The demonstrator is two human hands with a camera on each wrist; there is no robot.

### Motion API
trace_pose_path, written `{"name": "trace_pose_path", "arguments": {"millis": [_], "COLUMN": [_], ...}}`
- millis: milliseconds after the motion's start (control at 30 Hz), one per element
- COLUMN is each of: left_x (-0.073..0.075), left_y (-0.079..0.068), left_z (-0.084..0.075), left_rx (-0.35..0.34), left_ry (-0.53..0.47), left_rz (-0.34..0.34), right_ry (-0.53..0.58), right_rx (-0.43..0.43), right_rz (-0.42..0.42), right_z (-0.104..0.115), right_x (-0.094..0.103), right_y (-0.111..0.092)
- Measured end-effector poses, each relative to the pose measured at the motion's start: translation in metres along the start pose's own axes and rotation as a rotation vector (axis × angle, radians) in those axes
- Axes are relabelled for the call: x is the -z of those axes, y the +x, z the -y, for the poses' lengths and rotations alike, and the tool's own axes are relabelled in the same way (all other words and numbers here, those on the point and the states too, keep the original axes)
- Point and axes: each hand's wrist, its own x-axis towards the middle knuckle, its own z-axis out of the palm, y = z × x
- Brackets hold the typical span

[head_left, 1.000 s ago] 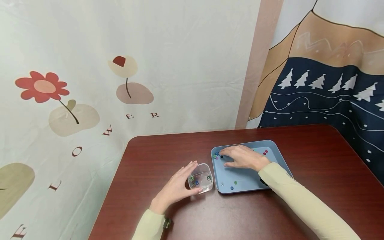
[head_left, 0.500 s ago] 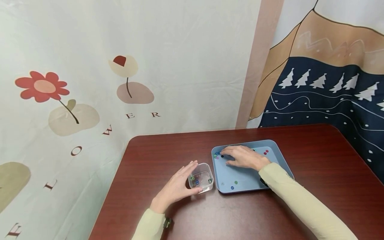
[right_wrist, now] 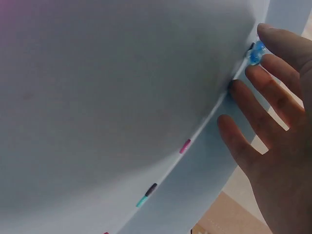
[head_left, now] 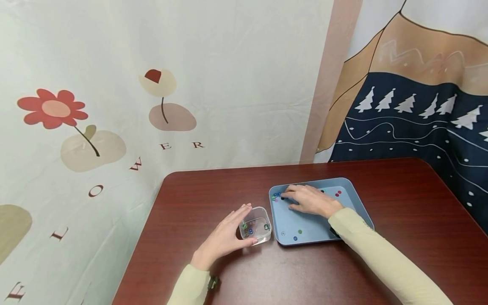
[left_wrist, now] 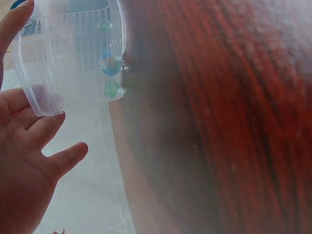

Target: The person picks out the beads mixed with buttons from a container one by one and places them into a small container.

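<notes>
In the head view a clear square plastic container (head_left: pixel 260 238) stands on the table with several small glass marbles inside. My left hand (head_left: pixel 221 243) holds it from the left, thumb at the near corner and fingertips at the far one. The left wrist view shows green and blue marbles (left_wrist: pixel 111 65) through the container's wall. My right hand (head_left: pixel 310 200) reaches over a blue tray (head_left: pixel 312 226), fingers loosely spread near its far left corner. Blue marbles (right_wrist: pixel 254 57) lie close to its thumb and index finger in the right wrist view; a grip on them is not visible.
Small green (head_left: pixel 300 231) and blue pieces (head_left: pixel 295 238) lie near the tray's front edge. Red pieces (head_left: pixel 338 193) sit at the back right of the tray. The wooden table (head_left: pixel 206 190) meets a printed curtain (head_left: pixel 244 84) behind.
My right hand shifts very slightly right, its thumb drawing a little away from the corner marbles. The left hand and container stay put.
</notes>
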Motion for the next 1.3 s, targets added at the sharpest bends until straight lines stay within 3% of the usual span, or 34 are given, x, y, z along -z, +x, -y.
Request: {"name": "trace_pose_path", "arguments": {"millis": [633, 1300], "left_x": [-0.0013, -0.0013], "left_y": [0.0002, 0.0003], "left_z": [0.0008, 0.0018], "left_rx": [-0.004, -0.024], "left_ry": [0.009, 0.004], "left_rz": [-0.006, -0.013], "right_ry": [-0.027, 0.043], "right_rx": [0.009, 0.012], "right_rz": [-0.031, -0.057], "right_z": [-0.0002, -0.0004], "right_x": [-0.0013, 0.0014], "right_y": [-0.001, -0.001]}}
